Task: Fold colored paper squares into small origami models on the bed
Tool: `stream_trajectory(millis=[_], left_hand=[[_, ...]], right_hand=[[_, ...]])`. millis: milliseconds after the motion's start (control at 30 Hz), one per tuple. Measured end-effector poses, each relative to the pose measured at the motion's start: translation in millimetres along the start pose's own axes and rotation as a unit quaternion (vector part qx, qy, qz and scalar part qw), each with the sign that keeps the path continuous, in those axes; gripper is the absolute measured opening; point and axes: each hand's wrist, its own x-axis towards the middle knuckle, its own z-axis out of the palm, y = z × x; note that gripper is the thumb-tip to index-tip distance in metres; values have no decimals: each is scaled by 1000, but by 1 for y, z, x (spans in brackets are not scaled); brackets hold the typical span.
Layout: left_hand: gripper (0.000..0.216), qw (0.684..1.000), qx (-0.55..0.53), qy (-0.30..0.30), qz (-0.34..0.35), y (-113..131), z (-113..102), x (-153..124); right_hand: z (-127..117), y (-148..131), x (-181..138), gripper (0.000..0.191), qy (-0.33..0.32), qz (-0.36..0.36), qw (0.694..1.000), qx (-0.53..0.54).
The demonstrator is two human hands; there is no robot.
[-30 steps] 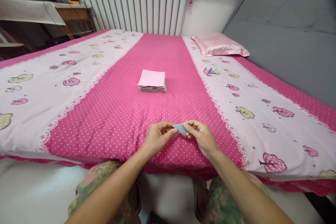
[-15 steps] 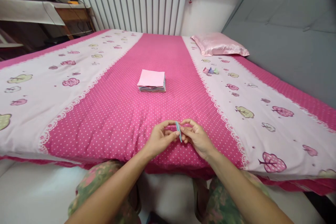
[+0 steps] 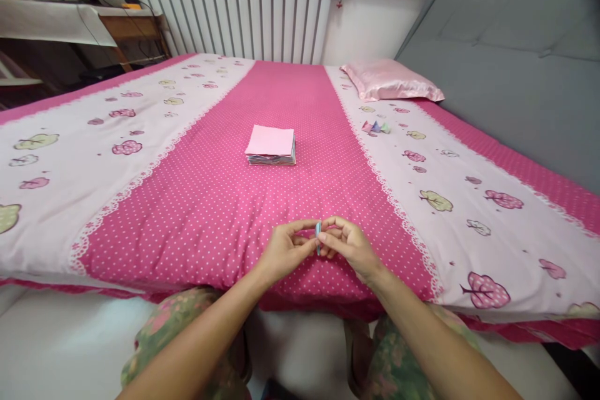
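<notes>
A small folded piece of light blue paper [image 3: 318,239] stands on edge between my hands, just above the near edge of the bed. My left hand [image 3: 290,249] pinches it from the left, thumb and forefinger closed on it. From the other side my right hand [image 3: 347,246] grips the same paper, with the thumb across its face and the other fingers curled behind. Part of the paper is covered by my fingers. Farther forward lies a stack of square paper sheets [image 3: 270,140], a pink one on top.
Small folded paper pieces [image 3: 376,127] in pink, purple and green lie on the bedspread [image 3: 210,200] to the right. Beyond them is a pink pillow [image 3: 391,80] against the grey headboard [image 3: 510,56]. A white radiator [image 3: 234,15] runs along the wall; a desk [image 3: 56,19] stands far left.
The blue paper has turned from a slant to nearly upright and shows a thinner edge. My hands have sunk slightly, and the right thumb has moved over the paper.
</notes>
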Motion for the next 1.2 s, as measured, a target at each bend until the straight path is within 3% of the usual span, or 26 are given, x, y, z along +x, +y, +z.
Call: stream_trajectory(millis=[433,867,1033,1200], left_hand=[[37,999,4,34,-14,2,2,0],[23,997,-21,78,14,17,4,0],[24,995,19,92,16,17,2,-1],[24,998,-12,65,-18,15,2,-2]], right_hand=[[1,4,0,16,17,-64,993,-102],[0,6,4,13,29,-34,999,14],[2,3,2,8,44,-31,998,15],[0,4,2,14,46,-49,997,-33]])
